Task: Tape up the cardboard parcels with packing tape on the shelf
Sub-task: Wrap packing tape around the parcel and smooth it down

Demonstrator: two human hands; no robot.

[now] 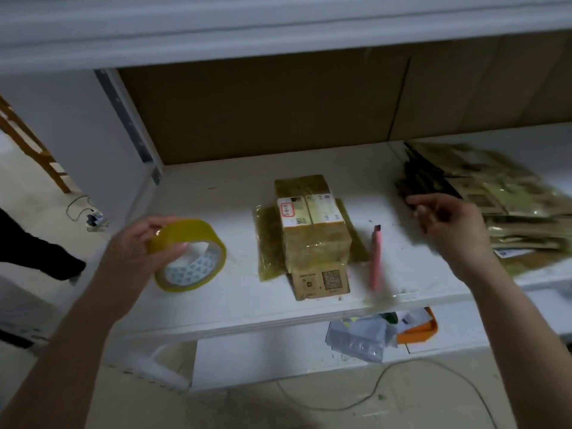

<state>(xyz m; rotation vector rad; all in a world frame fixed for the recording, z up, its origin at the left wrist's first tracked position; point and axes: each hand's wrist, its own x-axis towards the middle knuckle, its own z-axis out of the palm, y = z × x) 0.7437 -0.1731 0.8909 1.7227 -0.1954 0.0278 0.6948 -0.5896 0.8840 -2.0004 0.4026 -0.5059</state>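
Small brown cardboard parcel (315,233), wrapped in glossy yellowish tape and bearing a white label with a red-outlined handwritten mark, lying near the middle of the white shelf board (216,193), on top of a flatter tape-covered packet (268,243) and another small printed carton (322,283) poking out toward the front edge. Just right of the parcel, a slim pink utility knife (376,258), blurred, lying lengthwise on the board. To the left of the parcel and apart from it, a roll of yellow-tinted transparent packing tape (190,255) with a white printed core, tilted and gripped by the left hand (139,243), fingers curled over the top of the roll, thumb across its face. To the right, the right hand (445,221) raised above the board, fingers loosely bent and holding nothing, motion-blurred. Beyond that hand, a loose heap of flattened, tape-covered brown cardboard packets (501,205) on the right of the shelf. Brown cardboard sheet (263,106) lining the back of the shelf. Below the board, crumpled plastic bags (359,339) and an orange item (424,329). A thin cable (380,388) trailing over the pale tiled floor.
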